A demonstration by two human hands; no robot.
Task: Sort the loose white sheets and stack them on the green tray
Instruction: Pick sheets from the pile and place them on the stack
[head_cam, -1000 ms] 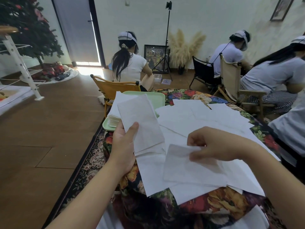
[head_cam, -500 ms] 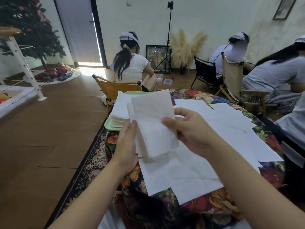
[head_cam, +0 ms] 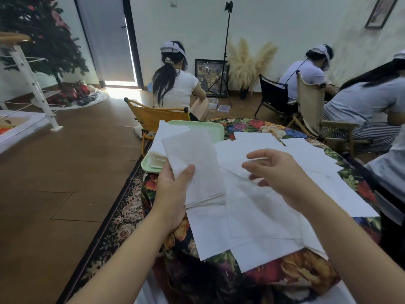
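Left hand [head_cam: 173, 194] pinches a sheet bundle [head_cam: 195, 165], thumb on top, so right hand [head_cam: 278, 170], fingers loose & empty, can fetch from the table [head_cam: 252, 126].

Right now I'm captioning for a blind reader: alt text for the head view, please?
A left hand holds a bundle of white sheets above a floral table strewn with loose sheets, while the open right hand hovers over them. A green tray behind holds a stack.
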